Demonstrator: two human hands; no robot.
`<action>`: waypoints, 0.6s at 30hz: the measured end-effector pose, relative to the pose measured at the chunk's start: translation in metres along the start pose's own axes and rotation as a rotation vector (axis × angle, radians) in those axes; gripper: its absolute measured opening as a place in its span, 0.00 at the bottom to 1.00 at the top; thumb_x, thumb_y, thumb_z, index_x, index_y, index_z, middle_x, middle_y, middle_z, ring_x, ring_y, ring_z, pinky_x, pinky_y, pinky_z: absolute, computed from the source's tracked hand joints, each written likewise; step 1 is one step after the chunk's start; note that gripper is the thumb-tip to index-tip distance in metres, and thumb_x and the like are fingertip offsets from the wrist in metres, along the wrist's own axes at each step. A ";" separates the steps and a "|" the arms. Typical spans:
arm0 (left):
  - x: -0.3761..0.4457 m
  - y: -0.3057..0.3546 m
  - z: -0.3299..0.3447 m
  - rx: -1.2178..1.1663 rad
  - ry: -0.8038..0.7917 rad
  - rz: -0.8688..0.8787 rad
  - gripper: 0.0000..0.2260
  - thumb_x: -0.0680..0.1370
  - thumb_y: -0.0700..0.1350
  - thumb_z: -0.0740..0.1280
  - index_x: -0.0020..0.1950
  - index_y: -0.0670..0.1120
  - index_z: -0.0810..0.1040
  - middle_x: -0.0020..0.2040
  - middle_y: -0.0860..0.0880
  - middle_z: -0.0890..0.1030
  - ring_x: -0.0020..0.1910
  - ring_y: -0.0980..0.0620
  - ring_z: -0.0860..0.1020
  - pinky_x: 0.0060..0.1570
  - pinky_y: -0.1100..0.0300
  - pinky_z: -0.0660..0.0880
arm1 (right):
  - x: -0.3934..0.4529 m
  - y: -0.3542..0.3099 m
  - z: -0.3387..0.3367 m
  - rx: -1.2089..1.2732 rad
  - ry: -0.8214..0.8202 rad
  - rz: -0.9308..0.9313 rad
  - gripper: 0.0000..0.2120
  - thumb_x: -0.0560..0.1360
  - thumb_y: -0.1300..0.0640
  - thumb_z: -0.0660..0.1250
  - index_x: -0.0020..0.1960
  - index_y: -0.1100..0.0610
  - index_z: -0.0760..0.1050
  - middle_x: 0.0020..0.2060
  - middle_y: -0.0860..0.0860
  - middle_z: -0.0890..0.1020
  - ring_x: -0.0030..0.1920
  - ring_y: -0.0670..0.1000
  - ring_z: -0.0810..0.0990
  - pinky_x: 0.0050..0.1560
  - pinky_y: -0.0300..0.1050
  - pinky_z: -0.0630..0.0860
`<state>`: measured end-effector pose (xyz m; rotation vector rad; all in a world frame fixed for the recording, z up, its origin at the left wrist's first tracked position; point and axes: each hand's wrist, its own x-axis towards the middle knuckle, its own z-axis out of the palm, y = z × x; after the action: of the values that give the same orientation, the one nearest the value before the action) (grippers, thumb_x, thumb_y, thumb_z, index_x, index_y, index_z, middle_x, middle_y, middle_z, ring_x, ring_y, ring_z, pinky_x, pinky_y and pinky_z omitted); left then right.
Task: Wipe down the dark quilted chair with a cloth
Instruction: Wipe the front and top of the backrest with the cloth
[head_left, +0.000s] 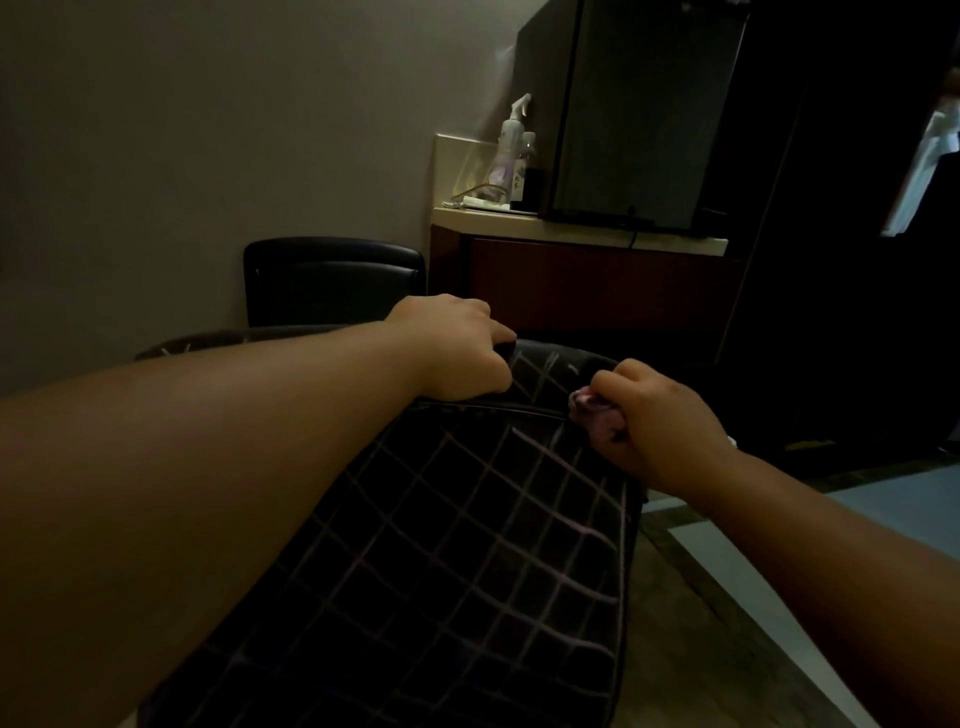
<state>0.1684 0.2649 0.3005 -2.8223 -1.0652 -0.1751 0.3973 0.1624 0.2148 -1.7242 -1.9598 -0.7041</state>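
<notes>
While the left hand grips the quilted chair top edge, right hand fingers clamp the bunched cloth; poor contact area risks missed seams.

No legible text; label on spray bottle too blurred to read.

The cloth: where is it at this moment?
In the head view, right of centre, the cloth is bunched in the right hand, against the quilted chair.
</notes>
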 end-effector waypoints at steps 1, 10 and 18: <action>0.000 0.000 0.001 -0.002 0.003 0.001 0.28 0.79 0.58 0.62 0.79 0.61 0.63 0.57 0.56 0.67 0.64 0.50 0.70 0.51 0.51 0.69 | 0.002 0.000 -0.003 -0.035 -0.013 -0.011 0.06 0.74 0.48 0.59 0.47 0.49 0.70 0.42 0.47 0.71 0.34 0.49 0.72 0.29 0.47 0.75; 0.000 -0.007 0.003 -0.029 0.012 -0.024 0.29 0.78 0.58 0.62 0.79 0.63 0.62 0.58 0.57 0.66 0.66 0.50 0.69 0.51 0.51 0.70 | 0.037 -0.008 -0.008 0.036 0.084 0.175 0.09 0.75 0.49 0.68 0.51 0.50 0.72 0.44 0.48 0.72 0.38 0.47 0.72 0.33 0.41 0.69; 0.002 -0.005 0.003 -0.003 0.011 0.000 0.29 0.78 0.57 0.62 0.79 0.62 0.62 0.57 0.56 0.66 0.65 0.49 0.68 0.51 0.51 0.70 | 0.019 -0.012 -0.008 -0.001 0.006 0.097 0.06 0.76 0.50 0.66 0.52 0.50 0.74 0.46 0.48 0.73 0.39 0.49 0.75 0.36 0.48 0.77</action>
<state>0.1668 0.2701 0.2986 -2.8202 -1.0639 -0.1925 0.3833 0.1712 0.2319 -1.8018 -1.8576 -0.6749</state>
